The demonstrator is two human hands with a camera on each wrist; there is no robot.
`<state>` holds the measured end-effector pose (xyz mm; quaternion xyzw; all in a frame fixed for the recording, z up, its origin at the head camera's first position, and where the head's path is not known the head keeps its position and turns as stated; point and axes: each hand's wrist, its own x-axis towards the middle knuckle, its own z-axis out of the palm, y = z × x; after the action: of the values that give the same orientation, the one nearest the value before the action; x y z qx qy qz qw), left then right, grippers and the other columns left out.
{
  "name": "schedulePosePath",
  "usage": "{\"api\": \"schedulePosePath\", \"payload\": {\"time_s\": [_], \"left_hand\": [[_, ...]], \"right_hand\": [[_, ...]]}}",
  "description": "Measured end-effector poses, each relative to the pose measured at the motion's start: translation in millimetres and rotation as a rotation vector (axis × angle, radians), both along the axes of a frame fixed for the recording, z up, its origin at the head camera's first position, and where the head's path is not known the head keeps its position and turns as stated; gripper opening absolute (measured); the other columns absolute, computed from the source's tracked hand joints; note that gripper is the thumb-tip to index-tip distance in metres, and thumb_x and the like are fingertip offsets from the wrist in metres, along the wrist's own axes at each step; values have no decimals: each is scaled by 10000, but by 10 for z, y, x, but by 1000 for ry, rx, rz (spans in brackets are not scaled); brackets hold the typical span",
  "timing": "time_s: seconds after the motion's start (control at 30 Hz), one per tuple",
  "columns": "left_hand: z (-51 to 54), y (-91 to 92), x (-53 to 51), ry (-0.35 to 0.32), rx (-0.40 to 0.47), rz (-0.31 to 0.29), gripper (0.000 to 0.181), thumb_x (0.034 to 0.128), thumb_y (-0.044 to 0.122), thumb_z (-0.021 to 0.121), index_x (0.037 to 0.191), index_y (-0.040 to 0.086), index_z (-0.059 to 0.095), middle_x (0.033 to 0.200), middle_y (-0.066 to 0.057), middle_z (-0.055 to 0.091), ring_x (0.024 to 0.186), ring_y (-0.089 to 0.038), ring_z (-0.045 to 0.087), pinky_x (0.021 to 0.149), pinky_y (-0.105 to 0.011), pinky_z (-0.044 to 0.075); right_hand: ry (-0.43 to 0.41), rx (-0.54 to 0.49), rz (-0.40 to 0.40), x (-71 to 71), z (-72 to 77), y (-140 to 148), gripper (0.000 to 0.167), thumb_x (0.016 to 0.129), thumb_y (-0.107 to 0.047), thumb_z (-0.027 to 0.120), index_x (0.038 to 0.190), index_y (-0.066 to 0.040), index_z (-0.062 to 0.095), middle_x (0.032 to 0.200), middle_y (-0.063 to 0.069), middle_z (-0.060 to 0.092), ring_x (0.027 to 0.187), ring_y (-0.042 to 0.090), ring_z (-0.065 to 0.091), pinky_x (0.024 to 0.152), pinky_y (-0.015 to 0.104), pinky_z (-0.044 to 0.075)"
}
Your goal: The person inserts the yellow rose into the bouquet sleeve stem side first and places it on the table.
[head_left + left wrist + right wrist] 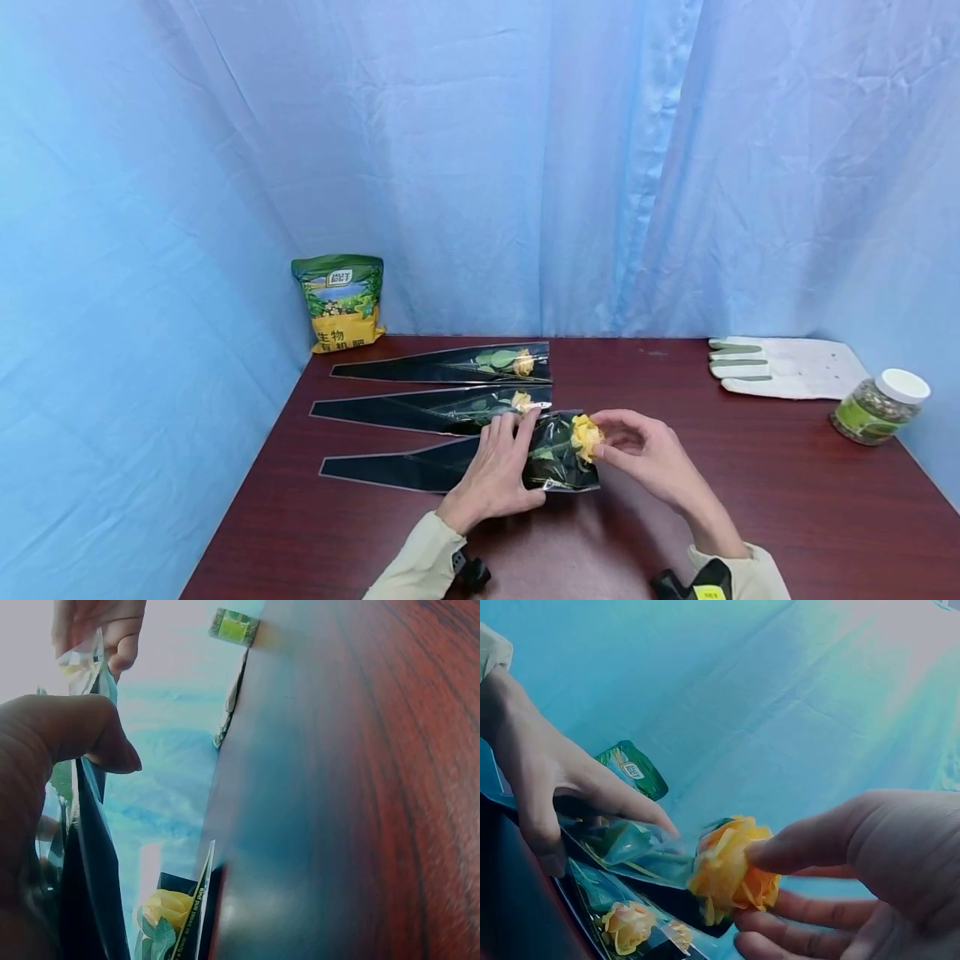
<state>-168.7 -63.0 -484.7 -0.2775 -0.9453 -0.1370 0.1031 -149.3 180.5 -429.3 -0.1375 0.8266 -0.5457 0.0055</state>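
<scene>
My left hand (497, 473) grips the nearest black-and-clear flower sleeve (408, 468), its thumb on one side and fingers on the other. A yellow rose (586, 437) stands out of that sleeve's wide right end, its leaves visible through the film. With thumb and fingers, my right hand (660, 462) pinches the rose's head, seen closely in the right wrist view as a ruffled bloom (735, 866). Behind lie a middle sleeve (397, 408) and a far sleeve (420, 364), each with a paler rose inside. The stem's lower part is hidden.
A green and yellow fertilizer bag (341, 304) stands at the back left. A white and grey-green work glove (787, 367) lies at the back right, beside a white-lidded jar (879, 408). Blue curtains (465, 167) border the dark red table (300, 542).
</scene>
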Motion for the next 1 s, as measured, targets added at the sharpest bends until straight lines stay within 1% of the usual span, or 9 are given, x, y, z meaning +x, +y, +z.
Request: {"api": "schedulePosePath", "payload": {"time_s": [0.1,0.17,0.37,0.4,0.5,0.6,0.67,0.83,1.0], "left_hand": [[9,-6,-5,-10,15,2,1130,655,477,846,1565,150,261,1215,-47,462,1076,-190,421,882,-308,369],[13,-8,-9,-12,21,3,1125,658,477,846,1563,150,264,1220,-49,461,1079,-191,421,879,-308,369],[18,-3,-14,-21,31,-1,1114,660,452,850,1562,151,272,1206,-46,457,1048,-183,410,856,-294,348],[18,-3,-14,-22,29,0,1113,659,450,849,1562,150,272,1207,-45,457,1050,-184,411,859,-295,349],[12,-4,-16,-17,23,7,1121,652,453,847,1563,150,268,1219,-47,456,1072,-190,417,876,-306,364],[12,-8,-18,-15,19,15,1129,649,462,850,1564,147,268,1231,-48,454,1086,-194,419,887,-315,374],[14,-9,-18,-18,22,15,1128,651,463,852,1564,145,271,1233,-50,456,1088,-195,420,885,-319,376],[25,-11,-14,-39,19,18,1122,668,472,840,1570,154,253,1239,-50,455,1093,-193,418,888,-320,378],[36,-16,-16,-44,18,25,1122,668,467,838,1571,162,247,1260,-53,452,1114,-196,418,912,-333,389]], "right_hand": [[89,15,35,-5,-15,1,342,858,-29,745,1190,-17,662,1089,177,705,889,-1,667,783,216,582],[114,14,42,-15,-29,-1,332,854,-20,747,1176,-23,665,1071,168,708,890,10,675,784,221,586],[41,53,-45,-22,-20,-15,320,881,-139,755,1173,-33,677,1056,145,732,865,-20,671,765,216,575],[31,50,-46,-20,-17,-15,320,882,-139,754,1172,-29,677,1059,148,731,864,-19,668,764,213,572],[47,20,-12,-21,-34,-15,316,865,-87,759,1159,-8,675,1052,172,726,867,-14,669,767,210,577],[91,-17,42,-23,-63,-22,308,845,-17,757,1139,8,669,1040,193,717,878,-10,674,769,211,585],[115,-28,56,-28,-81,-29,298,838,2,756,1123,8,670,1031,194,711,878,-4,680,769,211,586],[111,-35,25,-34,-106,-58,278,834,-8,763,1099,16,682,1031,197,704,859,25,689,768,203,588],[104,-41,-11,-30,-113,-89,275,817,-1,775,1081,21,702,1058,189,669,865,-20,675,779,193,586]]}}
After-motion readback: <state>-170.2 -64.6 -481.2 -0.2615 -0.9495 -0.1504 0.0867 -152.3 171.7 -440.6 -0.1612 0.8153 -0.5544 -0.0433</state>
